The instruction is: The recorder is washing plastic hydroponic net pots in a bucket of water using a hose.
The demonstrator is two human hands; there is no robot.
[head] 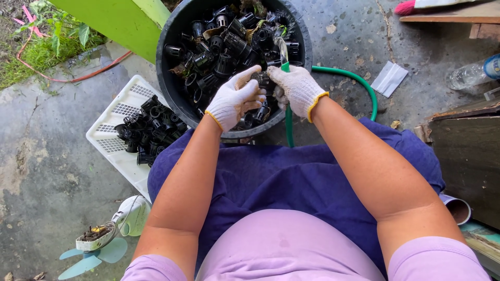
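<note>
Two gloved hands are meeting over the near rim of a black tub (169,31). The left hand (235,98), in a white knit glove with a yellow cuff, is curling its fingers around a small black plastic cup (260,79) and pinching it between thumb and fingertips. The right hand (297,89), gloved the same way, is closing around the end of a green hose (287,119), which is pointing up at the cup, with a thin stream of water (283,49) showing just above the fingers. Beyond both hands, the tub is holding a heap of similar black cups (224,41) mixed with bits of leaf. Away to the right of the right hand, the hose is looping over the wet concrete floor (47,156). Left of the left hand, a white slatted basket (112,138) is lying on the floor and holding a smaller pile of black cups (148,130). Nearer the person on the left, a small fan (99,244) with pale blue blades is lying on the concrete. Far right of the right hand, a clear plastic bottle (469,74) is lying on its side.
</note>
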